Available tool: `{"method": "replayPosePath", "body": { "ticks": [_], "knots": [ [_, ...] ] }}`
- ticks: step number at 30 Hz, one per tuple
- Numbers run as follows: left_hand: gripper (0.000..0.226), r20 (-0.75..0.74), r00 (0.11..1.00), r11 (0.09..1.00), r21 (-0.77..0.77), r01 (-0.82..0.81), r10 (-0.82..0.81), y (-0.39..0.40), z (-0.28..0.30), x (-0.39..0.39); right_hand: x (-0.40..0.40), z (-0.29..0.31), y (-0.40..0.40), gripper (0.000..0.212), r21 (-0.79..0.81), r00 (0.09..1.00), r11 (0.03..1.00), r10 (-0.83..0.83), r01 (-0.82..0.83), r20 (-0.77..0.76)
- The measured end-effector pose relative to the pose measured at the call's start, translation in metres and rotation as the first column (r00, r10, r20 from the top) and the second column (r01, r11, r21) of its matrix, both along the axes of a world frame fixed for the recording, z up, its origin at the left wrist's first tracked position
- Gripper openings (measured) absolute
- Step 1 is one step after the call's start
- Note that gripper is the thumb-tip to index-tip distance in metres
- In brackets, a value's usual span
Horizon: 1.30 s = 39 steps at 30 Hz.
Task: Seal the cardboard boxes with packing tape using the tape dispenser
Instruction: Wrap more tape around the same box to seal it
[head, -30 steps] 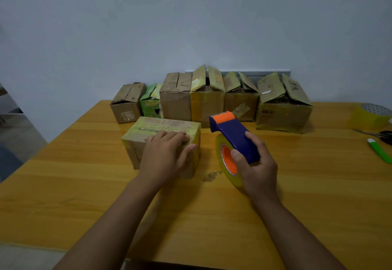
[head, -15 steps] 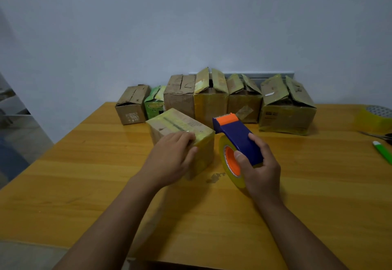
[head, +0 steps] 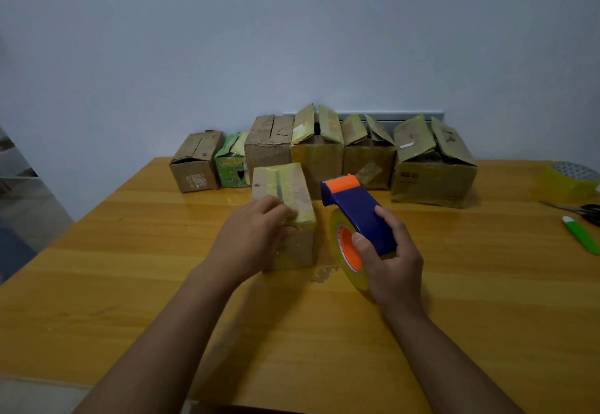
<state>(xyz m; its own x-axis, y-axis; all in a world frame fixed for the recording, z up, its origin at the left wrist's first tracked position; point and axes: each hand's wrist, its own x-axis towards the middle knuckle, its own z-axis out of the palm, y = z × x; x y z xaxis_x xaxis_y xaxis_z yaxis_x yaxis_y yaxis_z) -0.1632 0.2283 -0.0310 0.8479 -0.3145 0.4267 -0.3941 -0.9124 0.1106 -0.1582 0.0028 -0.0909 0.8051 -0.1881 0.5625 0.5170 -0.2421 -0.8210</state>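
Observation:
A small cardboard box point(head: 285, 186) wrapped in yellowish tape stands on the wooden table point(head: 130, 267), its long side running away from me. My left hand point(head: 253, 238) lies over its near end, fingers on the top and curling over the near left corner. My right hand point(head: 386, 261) grips the blue tape dispenser point(head: 354, 209) with its orange cutter pointing away; its yellowish tape roll point(head: 341, 251) rests on the table just right of the box.
Several cardboard boxes point(head: 431, 166) stand in a row at the back by the wall, some with flaps up. At the right edge lie a spare tape roll point(head: 568, 179), scissors point(head: 581, 210) and a green utility knife point(head: 581, 235).
My left hand has turned the small box from lying crosswise to pointing away from me. The dispenser in my right hand has stayed about where it was.

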Motion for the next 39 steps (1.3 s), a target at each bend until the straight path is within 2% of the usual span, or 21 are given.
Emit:
{"method": "replayPosePath", "body": {
  "ticks": [4, 9, 10, 12, 14, 16, 19, 22, 26, 29, 31, 33, 36, 39],
  "knots": [
    [0.024, 0.043, 0.998, 0.995, -0.076, 0.058, -0.055, 0.006, -0.001, 0.005, 0.000, 0.000, 0.000, 0.048, 0.003, 1.000, 1.000, -0.004, 0.004, -0.016],
    [0.025, 0.029, 0.998, 0.997, -0.052, 0.064, -0.063, 0.021, 0.002, -0.001, -0.001, -0.001, -0.001, 0.047, 0.002, 1.000, 1.000, -0.002, 0.002, -0.024],
    [0.029, -0.018, 0.999, 0.997, -0.062, 0.036, -0.038, 0.020, 0.005, -0.003, -0.001, 0.000, 0.000, 0.047, 0.005, 1.000, 1.000, 0.001, -0.001, -0.026],
    [0.057, -0.137, 0.988, 0.995, -0.060, -0.082, 0.073, 0.006, 0.007, -0.005, -0.001, 0.001, 0.001, 0.048, 0.008, 1.000, 1.000, 0.002, -0.002, -0.027],
    [0.076, -0.172, 0.960, 0.975, -0.004, -0.224, 0.220, -0.015, 0.003, -0.005, -0.001, 0.001, 0.001, 0.049, 0.007, 1.000, 1.000, -0.004, 0.004, -0.027],
    [0.063, -0.107, 0.952, 0.955, -0.035, -0.293, 0.288, -0.028, -0.005, -0.002, -0.002, 0.001, 0.000, 0.051, 0.011, 0.999, 1.000, -0.008, 0.009, -0.040],
    [0.029, -0.026, 0.965, 0.954, -0.145, -0.263, 0.262, -0.020, -0.008, -0.002, -0.002, 0.001, -0.002, 0.049, 0.049, 0.998, 0.999, -0.018, 0.022, -0.068],
    [0.020, -0.034, 0.974, 0.953, -0.198, -0.228, 0.226, 0.007, -0.004, -0.005, -0.001, 0.001, -0.002, 0.053, 0.091, 0.995, 0.995, -0.040, 0.048, -0.086],
    [0.047, -0.090, 0.962, 0.959, -0.101, -0.266, 0.257, 0.022, 0.002, -0.003, -0.001, 0.001, -0.001, 0.054, 0.094, 0.995, 0.993, -0.058, 0.066, -0.082],
    [0.069, -0.072, 0.932, 0.934, 0.052, -0.353, 0.356, -0.006, 0.004, 0.002, 0.000, 0.000, -0.001, 0.055, 0.093, 0.993, 0.993, -0.064, 0.073, -0.096],
    [0.079, -0.065, 0.915, 0.917, 0.063, -0.393, 0.397, -0.029, 0.000, 0.007, 0.000, 0.000, -0.001, 0.058, 0.091, 0.992, 0.992, -0.072, 0.082, -0.100],
    [0.080, -0.052, 0.907, 0.908, 0.058, -0.415, 0.418, -0.044, -0.005, 0.014, 0.000, 0.000, -0.001, 0.059, 0.087, 0.992, 0.993, -0.075, 0.084, -0.101],
    [0.069, 0.015, 0.908, 0.903, 0.101, -0.417, 0.418, -0.051, -0.007, 0.020, 0.000, -0.001, -0.002, 0.058, 0.078, 0.992, 0.994, -0.075, 0.083, -0.101],
    [0.054, -0.032, 0.954, 0.952, 0.081, -0.296, 0.299, -0.039, -0.002, 0.019, 0.000, -0.001, -0.003, 0.055, 0.071, 0.993, 0.995, -0.065, 0.073, -0.102]
  ]
}}
